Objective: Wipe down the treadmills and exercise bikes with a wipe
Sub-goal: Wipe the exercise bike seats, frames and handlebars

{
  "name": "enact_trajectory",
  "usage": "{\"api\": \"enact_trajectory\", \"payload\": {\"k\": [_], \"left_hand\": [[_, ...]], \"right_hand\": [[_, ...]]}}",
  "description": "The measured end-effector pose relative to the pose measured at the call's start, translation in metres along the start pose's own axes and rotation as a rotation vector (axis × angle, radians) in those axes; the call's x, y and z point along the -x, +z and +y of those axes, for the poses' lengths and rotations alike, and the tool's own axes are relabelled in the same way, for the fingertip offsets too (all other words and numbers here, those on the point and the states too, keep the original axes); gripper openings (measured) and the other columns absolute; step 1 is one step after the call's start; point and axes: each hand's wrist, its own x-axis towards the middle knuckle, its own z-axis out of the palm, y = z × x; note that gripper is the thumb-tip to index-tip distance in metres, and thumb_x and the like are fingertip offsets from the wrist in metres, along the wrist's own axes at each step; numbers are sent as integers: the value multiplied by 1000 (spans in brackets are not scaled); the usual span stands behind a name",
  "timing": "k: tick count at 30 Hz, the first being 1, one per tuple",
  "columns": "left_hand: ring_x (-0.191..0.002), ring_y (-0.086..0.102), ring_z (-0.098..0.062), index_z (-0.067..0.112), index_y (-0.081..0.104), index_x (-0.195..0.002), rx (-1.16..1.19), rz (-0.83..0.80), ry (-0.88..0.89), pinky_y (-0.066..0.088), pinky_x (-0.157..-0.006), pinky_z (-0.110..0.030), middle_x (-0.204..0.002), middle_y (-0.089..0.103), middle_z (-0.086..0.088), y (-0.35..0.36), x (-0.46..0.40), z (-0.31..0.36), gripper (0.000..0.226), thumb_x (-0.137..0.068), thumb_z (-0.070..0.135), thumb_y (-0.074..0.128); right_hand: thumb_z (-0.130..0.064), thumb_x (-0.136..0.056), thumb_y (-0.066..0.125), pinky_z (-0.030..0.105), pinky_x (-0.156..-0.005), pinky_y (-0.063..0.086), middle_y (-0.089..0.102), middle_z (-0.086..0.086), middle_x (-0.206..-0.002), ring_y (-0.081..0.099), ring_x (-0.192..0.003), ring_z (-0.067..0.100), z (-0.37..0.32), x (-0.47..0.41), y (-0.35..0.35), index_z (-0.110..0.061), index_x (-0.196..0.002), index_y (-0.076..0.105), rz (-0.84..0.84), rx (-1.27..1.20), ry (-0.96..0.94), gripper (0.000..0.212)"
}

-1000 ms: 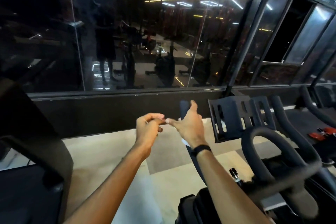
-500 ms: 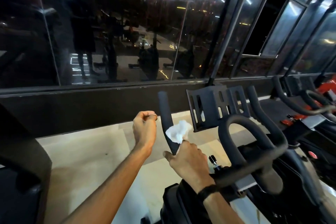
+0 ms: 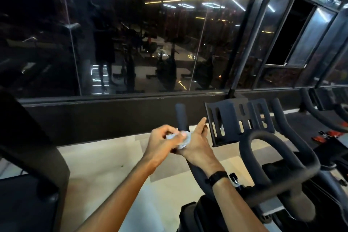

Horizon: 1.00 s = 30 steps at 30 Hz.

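Exercise bike (image 3: 273, 171) fills the 4 o'clock quarter of the head view, black, its looped handlebar (image 3: 278, 158) at centre-right and a slotted device tray (image 3: 239, 118) just beyond it. One straight bar end (image 3: 181, 117) rises at 12 o'clock from the hands. Glass wall (image 3: 150, 43) spans the far side, mirroring gym lights and machines. Pale floor (image 3: 105, 165) lies below it. Dark machine frame (image 3: 28, 147) stands at 9 o'clock; another bike (image 3: 323, 117) at 3 o'clock. Right hand (image 3: 195, 145) sits against the bar end, fingers extended, a dark wristband (image 3: 218, 177) on the wrist. Left hand (image 3: 162, 141) meets it, fingers curled, pinching the wipe (image 3: 181, 139). Wipe, white and crumpled, lies between both hands, touching the right palm, beside the bar.
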Motion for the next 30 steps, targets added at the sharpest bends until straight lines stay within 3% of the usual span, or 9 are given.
{"api": "enact_trajectory", "payload": {"k": [4,7,12,14,16,19,22,24,30], "left_hand": [[-66,63,-11,9,71,-78,-145,-113,35,54,-58,-25,-73,68,-3,-6,-2,-3,13,-76,6,84],[-61,62,-9,4,72,-75,-63,-156,-14,50,-56,-22,-68,69,-2,-8,-4,-2,15,-72,5,86],[-71,63,-18,1,78,-83,-62,-295,-59,50,-66,-30,-77,73,-13,-20,-5,3,5,-79,4,79],[-77,62,-17,7,78,-87,-79,-351,-93,48,-69,-31,-83,73,-12,-31,-6,4,7,-85,8,71],[-79,62,-17,10,73,-81,-36,-342,-163,49,-72,-34,-81,71,-9,-37,-5,2,15,-88,6,60],[-78,64,-19,10,71,-80,11,-226,-257,48,-78,-39,-88,74,-9,-34,-3,-4,19,-77,9,53],[-80,69,-23,10,71,-99,117,73,-346,49,-83,-39,-92,77,-5,-20,-6,-12,32,-84,3,43],[-82,67,-25,11,66,-104,179,235,-340,49,-81,-39,-93,76,-7,-10,-8,-10,28,-90,3,44],[-70,64,-20,16,63,-95,216,300,-273,46,-77,-37,-85,74,-5,16,-7,-2,11,-97,15,52]], "right_hand": [[-37,-52,99,48,-119,32,-20,-5,-164,10,-153,24,11,8,-4,-53,-117,-50,-234,-102,37,163],[-42,-51,98,50,-122,22,-14,-6,-166,2,-153,21,7,17,-14,-50,-132,-46,-185,-81,-26,166],[-34,-59,97,46,-124,1,-37,-4,-159,-26,-148,15,-24,9,-19,-39,-145,-37,-145,-115,-200,160],[-45,-64,91,43,-123,10,-29,-6,-162,-15,-152,15,-32,3,-8,-39,-148,-33,-145,-223,-198,150],[-58,-69,83,40,-117,25,-3,-1,-168,16,-152,22,-38,-1,6,-32,-154,-23,-5,-209,-140,138],[-54,-79,78,44,-104,40,34,8,-157,51,-130,30,-40,-2,19,-24,-157,-8,209,9,-99,120],[-29,-90,73,44,-100,42,55,13,-136,56,-119,33,-32,-2,19,-18,-155,3,207,186,-3,96],[-28,-91,70,42,-97,43,59,12,-129,56,-117,36,-23,4,15,-14,-145,23,150,260,77,73],[-42,-95,55,34,-89,42,60,8,-120,57,-112,30,5,60,4,-15,-120,51,68,372,125,37]]}}
